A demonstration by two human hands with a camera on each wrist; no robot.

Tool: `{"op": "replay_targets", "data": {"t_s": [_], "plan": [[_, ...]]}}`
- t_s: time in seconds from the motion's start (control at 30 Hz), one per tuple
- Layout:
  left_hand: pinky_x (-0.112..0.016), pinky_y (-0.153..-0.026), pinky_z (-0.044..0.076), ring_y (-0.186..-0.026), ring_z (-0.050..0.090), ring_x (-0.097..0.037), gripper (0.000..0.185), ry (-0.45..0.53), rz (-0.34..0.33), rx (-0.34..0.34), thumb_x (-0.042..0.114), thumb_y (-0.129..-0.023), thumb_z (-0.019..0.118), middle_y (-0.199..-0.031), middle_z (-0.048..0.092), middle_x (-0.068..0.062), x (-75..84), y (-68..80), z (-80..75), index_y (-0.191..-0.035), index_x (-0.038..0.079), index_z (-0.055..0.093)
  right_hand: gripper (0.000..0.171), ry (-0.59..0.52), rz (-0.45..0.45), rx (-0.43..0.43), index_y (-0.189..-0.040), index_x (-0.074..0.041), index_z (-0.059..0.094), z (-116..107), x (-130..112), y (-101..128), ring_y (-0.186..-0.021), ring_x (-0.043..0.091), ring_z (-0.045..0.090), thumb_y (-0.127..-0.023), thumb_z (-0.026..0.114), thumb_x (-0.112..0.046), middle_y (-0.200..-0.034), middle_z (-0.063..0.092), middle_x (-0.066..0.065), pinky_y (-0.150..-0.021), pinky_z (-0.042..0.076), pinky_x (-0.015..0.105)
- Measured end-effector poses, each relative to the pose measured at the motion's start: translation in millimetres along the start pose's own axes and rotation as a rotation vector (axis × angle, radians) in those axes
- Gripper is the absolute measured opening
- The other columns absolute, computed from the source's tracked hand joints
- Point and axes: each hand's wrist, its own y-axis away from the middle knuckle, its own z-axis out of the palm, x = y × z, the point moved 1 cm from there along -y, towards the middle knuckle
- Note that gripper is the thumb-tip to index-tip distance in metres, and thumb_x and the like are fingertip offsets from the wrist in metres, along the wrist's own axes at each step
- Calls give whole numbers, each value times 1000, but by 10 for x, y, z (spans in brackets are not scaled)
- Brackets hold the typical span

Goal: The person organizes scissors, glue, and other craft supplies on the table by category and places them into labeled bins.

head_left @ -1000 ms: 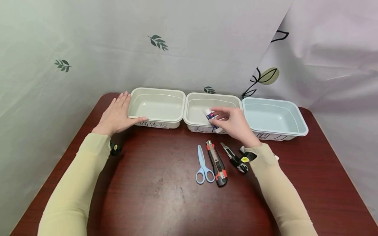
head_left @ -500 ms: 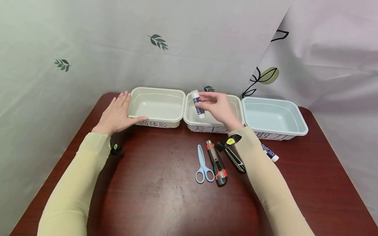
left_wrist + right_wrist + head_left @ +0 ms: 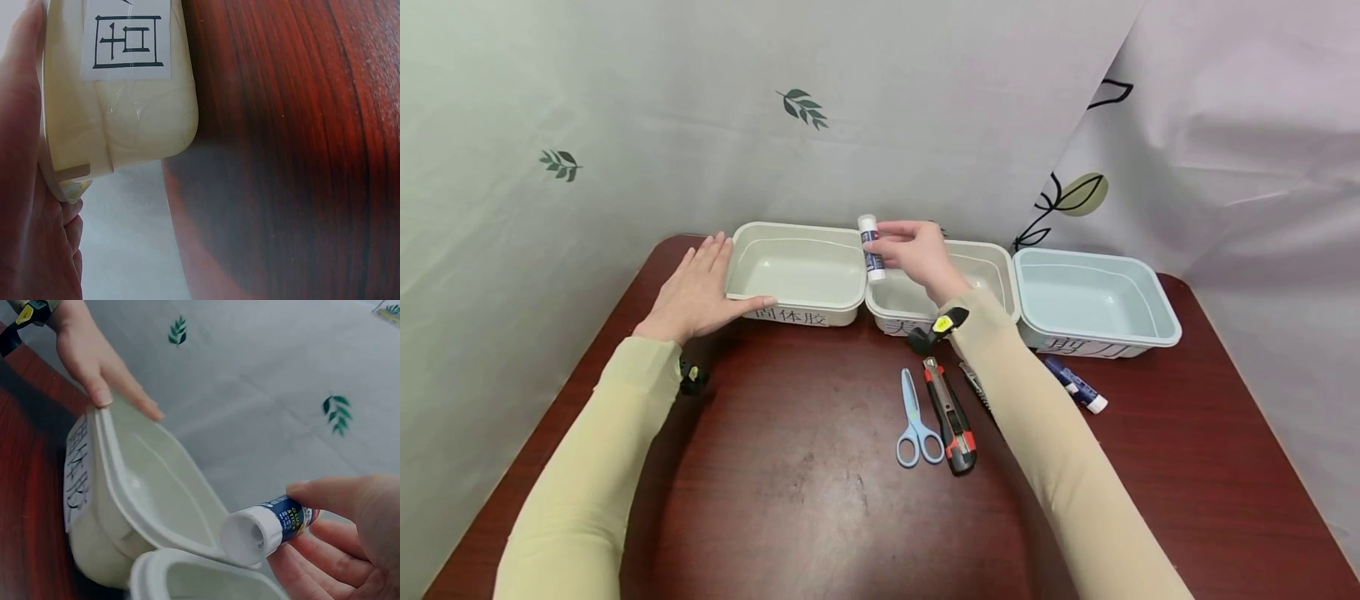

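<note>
My right hand (image 3: 913, 252) pinches a white glue stick with a blue label (image 3: 871, 247) (image 3: 265, 528), held in the air over the seam between the left cream tray (image 3: 801, 233) and the middle cream tray (image 3: 992, 258). My left hand (image 3: 696, 292) lies flat on the table against the left tray's left side (image 3: 112, 119), thumb along its front rim, fingers straight. The left tray looks empty inside (image 3: 156, 487). A second glue stick (image 3: 1075, 385) lies on the table in front of the pale blue tray (image 3: 1097, 296).
Blue scissors (image 3: 914, 419), a red-and-black utility knife (image 3: 952, 417) and a second knife partly hidden under my right sleeve lie on the dark wood table (image 3: 790, 483). Curtains hang close behind the trays.
My right hand has lifted the glue stick from the middle tray's front and carried it up and left toward the left tray. The left hand has stayed put.
</note>
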Motion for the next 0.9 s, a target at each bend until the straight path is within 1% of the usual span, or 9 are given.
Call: {"op": "replay_targets", "data": {"t_s": [0.17, 0.23, 0.33, 0.43, 0.53, 0.73, 0.9], "plan": [[-47, -124, -3, -154, 2, -38, 123, 6, 0, 1, 82, -87, 51, -166, 6, -27, -3, -3, 12, -159, -8, 7, 42, -34, 55, 32, -127, 4, 68, 97, 72, -54, -90, 27, 75, -88, 80, -7, -110, 73, 20, -80, 61, 30], [-48, -124, -3, -154, 2, -38, 123, 6, 1, 3, 82, -87, 51, -166, 6, -27, -3, -5, 15, -159, -8, 7, 47, -33, 67, 43, -131, 5, 64, 116, 81, -58, -93, 28, 75, -89, 80, -9, -114, 72, 20, -82, 60, 30], [-48, -124, -2, -154, 2, -38, 123, 7, 0, 4, 82, -87, 51, -166, 6, -28, 1, -8, 16, -159, -8, 7, 54, -17, 81, 44, -138, 5, 59, 128, 76, -44, -101, 32, 72, -91, 79, -14, -120, 70, 20, -85, 59, 29], [-48, -124, -2, -153, 3, -39, 124, 5, -1, 5, 82, -86, 51, -165, 6, -28, 5, -11, 15, -159, -8, 7, 57, -1, 77, 36, -141, 5, 57, 125, 66, -23, -109, 35, 69, -93, 78, -18, -125, 68, 18, -86, 58, 27], [-48, -124, -2, -153, 3, -39, 124, 7, -2, 5, 82, -86, 51, -165, 7, -28, 7, -13, 14, -159, -8, 7, 57, 6, 58, 26, -140, 5, 57, 115, 57, 0, -112, 35, 68, -93, 78, -21, -127, 67, 18, -86, 58, 27], [-49, -124, 0, -153, 3, -38, 124, 3, 2, 7, 82, -86, 52, -165, 7, -28, 7, -19, 13, -159, -8, 7, 54, 12, 25, 16, -137, 4, 60, 89, 40, 44, -111, 34, 68, -93, 78, -22, -129, 67, 15, -86, 58, 28], [-50, -124, 0, -153, 4, -39, 124, 2, 4, 8, 82, -86, 52, -165, 7, -28, 10, -24, 13, -159, -8, 7, 50, 15, -7, 13, -132, 2, 66, 52, 3, 99, -108, 32, 70, -91, 79, -24, -126, 68, 12, -87, 58, 29]]}}
